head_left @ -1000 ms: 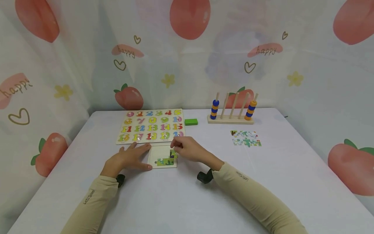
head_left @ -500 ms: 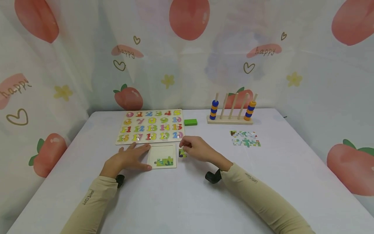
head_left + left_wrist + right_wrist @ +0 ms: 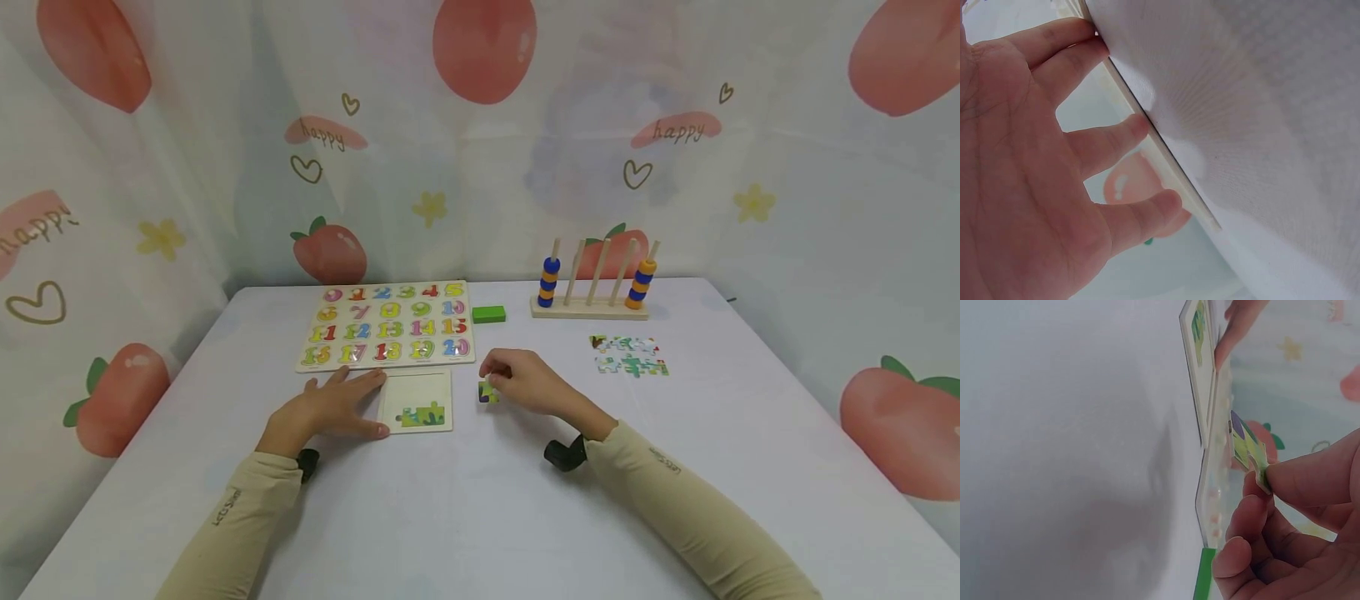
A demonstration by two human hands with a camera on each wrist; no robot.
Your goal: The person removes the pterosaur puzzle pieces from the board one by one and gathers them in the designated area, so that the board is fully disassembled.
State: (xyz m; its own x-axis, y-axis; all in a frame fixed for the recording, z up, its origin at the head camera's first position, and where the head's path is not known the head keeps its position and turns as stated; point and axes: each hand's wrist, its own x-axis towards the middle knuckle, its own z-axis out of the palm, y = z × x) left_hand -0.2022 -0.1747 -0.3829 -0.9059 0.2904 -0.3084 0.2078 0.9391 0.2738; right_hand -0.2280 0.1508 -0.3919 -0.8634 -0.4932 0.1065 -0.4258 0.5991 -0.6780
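My right hand [image 3: 525,382] pinches a green and purple jigsaw piece [image 3: 1249,450] between thumb and fingertips, to the right of a small white puzzle frame [image 3: 415,383]. In the right wrist view the piece is held up off the table. Inside the frame, along its lower right, lie joined green jigsaw pieces [image 3: 422,415]. My left hand [image 3: 330,410] rests spread at the frame's left side, its thumb at the lower left corner and a fingertip at the upper left corner. The left wrist view shows its fingers [image 3: 1116,140] extended along a pale board edge.
Behind the frame lies a number puzzle board [image 3: 386,325], with a green block [image 3: 489,314] beside it. A wooden peg rack [image 3: 589,308] with blue and orange beads stands at the back right. Two strips of joined jigsaw pieces [image 3: 632,365] lie in front of the rack.
My right hand has lifted the jigsaw piece out over the frame's right edge and carried it rightward, away from the frame. My left hand has stayed in place.
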